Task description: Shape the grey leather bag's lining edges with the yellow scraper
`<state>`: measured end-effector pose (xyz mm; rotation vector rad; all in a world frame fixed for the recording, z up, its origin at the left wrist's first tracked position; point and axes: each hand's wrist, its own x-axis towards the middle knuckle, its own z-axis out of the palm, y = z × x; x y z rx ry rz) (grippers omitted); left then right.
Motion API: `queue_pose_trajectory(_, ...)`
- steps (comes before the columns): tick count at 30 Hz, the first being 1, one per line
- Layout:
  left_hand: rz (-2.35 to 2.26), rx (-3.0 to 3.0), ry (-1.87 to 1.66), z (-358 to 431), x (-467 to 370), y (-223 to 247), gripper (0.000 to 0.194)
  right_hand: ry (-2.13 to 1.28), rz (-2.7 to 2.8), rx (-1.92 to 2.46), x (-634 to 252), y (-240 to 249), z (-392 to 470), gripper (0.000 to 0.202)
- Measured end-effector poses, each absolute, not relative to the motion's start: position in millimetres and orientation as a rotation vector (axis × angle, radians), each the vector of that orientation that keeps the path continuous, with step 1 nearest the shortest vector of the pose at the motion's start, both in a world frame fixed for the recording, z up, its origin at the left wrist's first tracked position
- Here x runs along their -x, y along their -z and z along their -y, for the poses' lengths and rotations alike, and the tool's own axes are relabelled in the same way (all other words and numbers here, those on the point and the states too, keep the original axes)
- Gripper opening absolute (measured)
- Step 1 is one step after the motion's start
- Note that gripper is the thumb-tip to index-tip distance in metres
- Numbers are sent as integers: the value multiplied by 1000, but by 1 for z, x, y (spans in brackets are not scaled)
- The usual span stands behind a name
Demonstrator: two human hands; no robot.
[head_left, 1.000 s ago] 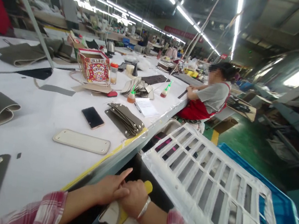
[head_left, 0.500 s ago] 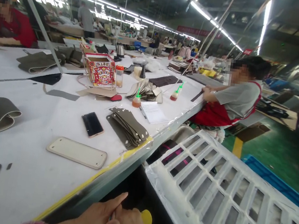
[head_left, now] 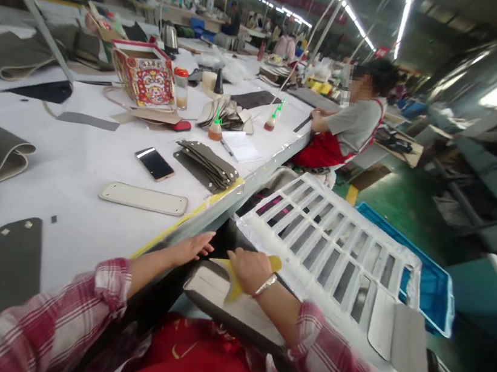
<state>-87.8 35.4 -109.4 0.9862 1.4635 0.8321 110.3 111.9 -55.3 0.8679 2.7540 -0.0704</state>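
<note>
My right hand [head_left: 250,270] is closed around a yellow tool [head_left: 234,288] with a flared, blade-like lower part; its other end pokes out past my knuckles. It is held over a long dark-edged piece with a pale inside [head_left: 208,283], lying across my lap. I cannot make out whether the tool touches it. My left hand [head_left: 192,248] is open, fingers stretched, beside the table edge and left of the tool, with nothing in it.
On the white table [head_left: 75,212] lie a cream strap piece [head_left: 144,198], a phone [head_left: 155,163], stacked grey pieces [head_left: 208,165] and glue bottles [head_left: 215,128]. A white slatted rack [head_left: 336,246] stands at right, above a blue crate [head_left: 443,291]. A co-worker [head_left: 353,117] sits further along.
My hands were together low in the view; now they are apart, the left one spread open. The yellow tool shows more fully in my right hand. The view has tilted downward, showing my lap.
</note>
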Motion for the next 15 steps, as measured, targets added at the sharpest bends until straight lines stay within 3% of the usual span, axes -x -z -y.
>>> queue_pose_trajectory(4, -1467, -917, -865, -2, 106, 110, 60, 3, -2619, -1073, -157, 28, -110, 32)
queue_pose_trajectory(13, -1292, -1108, -862, 0, 76, 114, 46, 1264, -2466, -1250, -195, 7, -55, 27)
queue_pose_trajectory(15, -1275, -1146, -822, -8, 76, 116, 45, 1409, -2488, -1245, -195, 10, -37, 24)
